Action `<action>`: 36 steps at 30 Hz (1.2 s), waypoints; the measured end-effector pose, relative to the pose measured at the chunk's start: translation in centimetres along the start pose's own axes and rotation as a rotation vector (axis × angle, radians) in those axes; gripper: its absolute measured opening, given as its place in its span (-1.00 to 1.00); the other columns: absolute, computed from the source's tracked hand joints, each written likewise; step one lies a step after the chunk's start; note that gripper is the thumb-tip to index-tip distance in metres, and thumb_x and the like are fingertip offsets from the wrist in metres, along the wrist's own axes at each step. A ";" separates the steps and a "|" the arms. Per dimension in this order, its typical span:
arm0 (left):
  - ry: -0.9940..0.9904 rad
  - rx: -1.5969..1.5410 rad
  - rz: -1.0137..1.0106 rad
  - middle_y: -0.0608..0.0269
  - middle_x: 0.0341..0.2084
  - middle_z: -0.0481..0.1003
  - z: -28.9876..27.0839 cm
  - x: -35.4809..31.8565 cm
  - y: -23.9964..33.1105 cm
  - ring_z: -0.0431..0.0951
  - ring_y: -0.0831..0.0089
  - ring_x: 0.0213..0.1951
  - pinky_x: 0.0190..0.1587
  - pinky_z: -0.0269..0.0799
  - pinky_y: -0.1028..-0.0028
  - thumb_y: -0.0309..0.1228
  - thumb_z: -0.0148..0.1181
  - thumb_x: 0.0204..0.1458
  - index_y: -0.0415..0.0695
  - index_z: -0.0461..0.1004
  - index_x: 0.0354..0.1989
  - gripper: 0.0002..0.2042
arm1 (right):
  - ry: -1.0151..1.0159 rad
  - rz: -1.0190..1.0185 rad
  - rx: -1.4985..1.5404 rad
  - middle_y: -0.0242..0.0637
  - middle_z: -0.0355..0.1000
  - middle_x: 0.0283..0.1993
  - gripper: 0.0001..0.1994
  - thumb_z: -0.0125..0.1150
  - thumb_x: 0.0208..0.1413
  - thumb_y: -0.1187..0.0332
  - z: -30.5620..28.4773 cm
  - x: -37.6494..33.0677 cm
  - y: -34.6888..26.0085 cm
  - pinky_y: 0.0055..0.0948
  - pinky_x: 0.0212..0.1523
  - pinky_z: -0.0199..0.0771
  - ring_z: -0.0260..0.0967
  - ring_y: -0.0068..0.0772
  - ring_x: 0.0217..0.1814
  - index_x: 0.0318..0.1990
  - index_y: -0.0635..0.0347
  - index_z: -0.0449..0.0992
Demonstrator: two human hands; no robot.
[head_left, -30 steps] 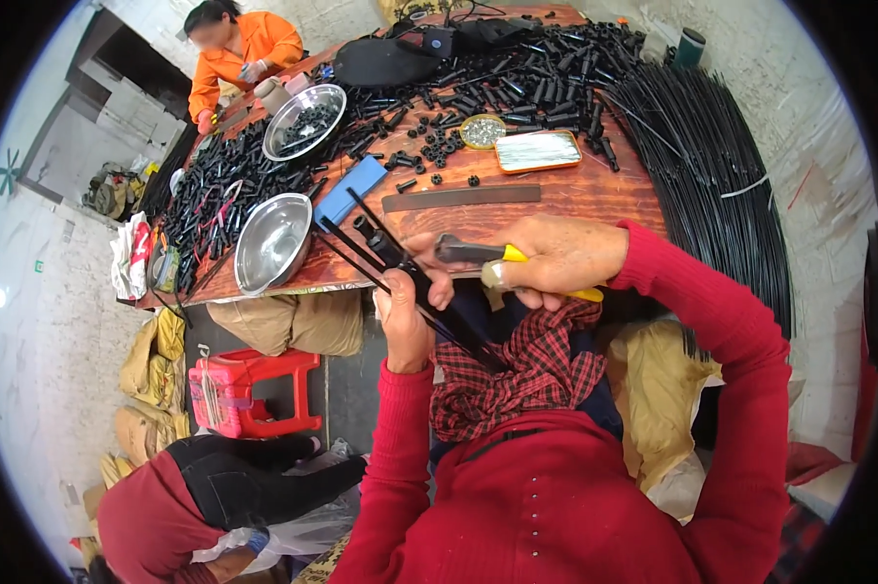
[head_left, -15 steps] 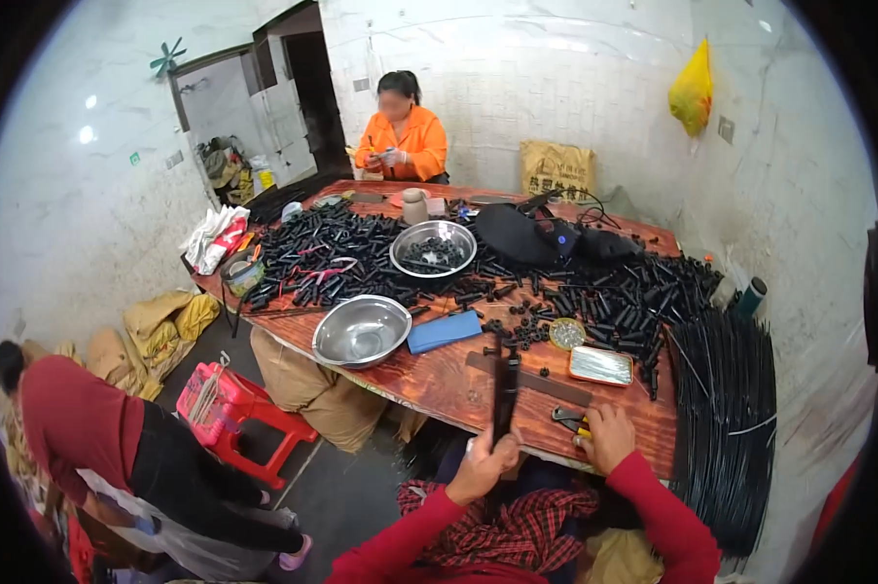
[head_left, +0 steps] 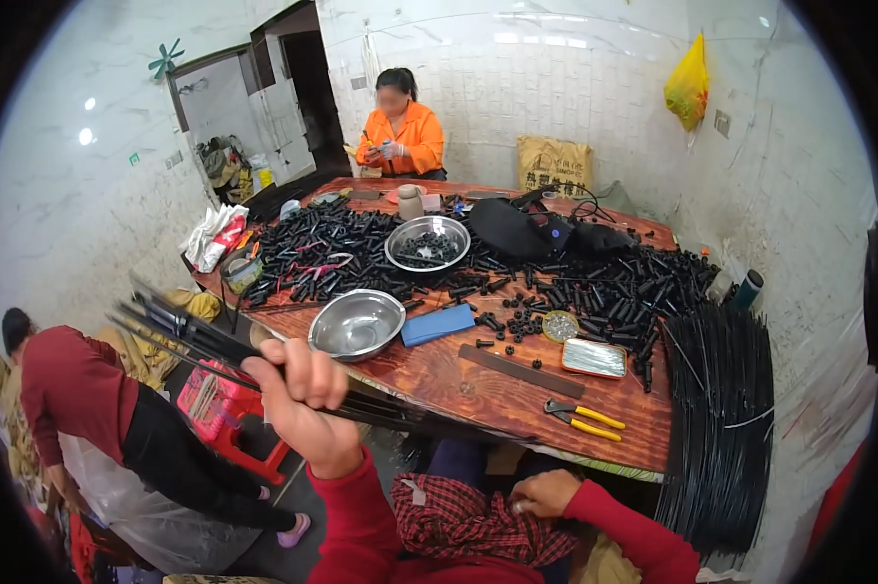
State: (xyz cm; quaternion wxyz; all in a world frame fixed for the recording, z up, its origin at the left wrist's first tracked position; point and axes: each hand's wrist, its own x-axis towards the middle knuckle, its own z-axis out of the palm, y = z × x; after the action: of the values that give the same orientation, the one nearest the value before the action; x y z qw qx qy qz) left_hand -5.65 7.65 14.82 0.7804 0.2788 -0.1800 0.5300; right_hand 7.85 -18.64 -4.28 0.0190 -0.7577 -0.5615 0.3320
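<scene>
My left hand is closed around a bundle of long, thin black rods, raised past the table's front left edge. The rods slant down to the right behind my wrist; their far left ends are blurred. My right hand lies low over my lap, on a red-and-black checked cloth. Its fingers are curled in, and whatever is between them is hidden. Wire cutters with yellow handles lie on the table near its front edge, beside a flat dark metal strip.
Steel bowls, a blue block, a shallow tin and heaps of black tubular parts cover the wooden table. Black rods stand stacked at right. One co-worker sits opposite; another bends near a red stool.
My left hand has swung left with the black bundle, which is now tilted down toward the side. My right hand has let go of the wire cutters and dropped to my lap.
</scene>
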 end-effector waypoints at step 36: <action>0.835 -0.978 -1.419 0.08 -0.21 0.51 -16.4 -24.9 -14.8 0.51 0.30 -0.18 -0.09 0.55 0.46 -0.32 -0.01 0.26 -0.30 0.47 -0.14 -0.74 | 0.926 -0.171 1.216 -0.43 0.35 -0.65 -0.63 0.14 0.24 0.12 -6.1 3.5 -5.2 -0.60 -0.59 0.22 0.24 -0.67 -0.63 -0.45 0.25 0.51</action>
State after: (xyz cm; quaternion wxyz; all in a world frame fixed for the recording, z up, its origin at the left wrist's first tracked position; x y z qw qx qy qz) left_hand -1.44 -4.40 -16.00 0.9509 -0.2452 0.1223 -0.1437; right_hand 7.14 -11.62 0.87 0.6911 -0.6296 -0.2716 0.2286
